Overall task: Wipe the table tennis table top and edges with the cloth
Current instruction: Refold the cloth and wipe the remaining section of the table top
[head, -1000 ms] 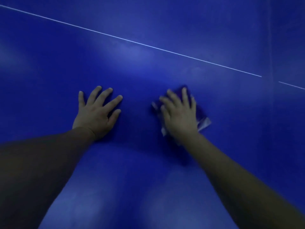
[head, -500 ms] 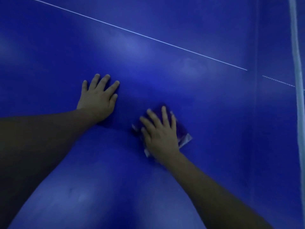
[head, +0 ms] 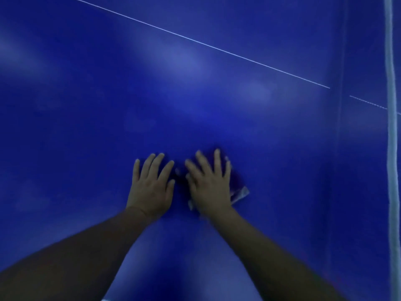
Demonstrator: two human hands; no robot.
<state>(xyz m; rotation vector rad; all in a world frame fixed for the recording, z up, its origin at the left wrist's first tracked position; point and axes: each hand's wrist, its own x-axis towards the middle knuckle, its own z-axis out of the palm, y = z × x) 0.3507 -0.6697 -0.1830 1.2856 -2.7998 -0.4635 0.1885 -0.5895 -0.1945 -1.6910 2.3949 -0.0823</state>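
The blue table tennis table top fills the view. My right hand lies flat with spread fingers on a dark purple cloth, pressing it onto the table; a pale corner of the cloth sticks out at the hand's right. Most of the cloth is hidden under the palm. My left hand rests flat on the bare table just left of the right hand, fingers straight, holding nothing.
A thin white centre line crosses the table diagonally from upper left to right. A pale white band, the net's top or the table's edge, runs vertically at the far right. Dark seam runs beside it.
My right hand has slid the cloth toward the left hand, so the two hands now lie close together. The view has shifted and both hands sit lower in the frame.
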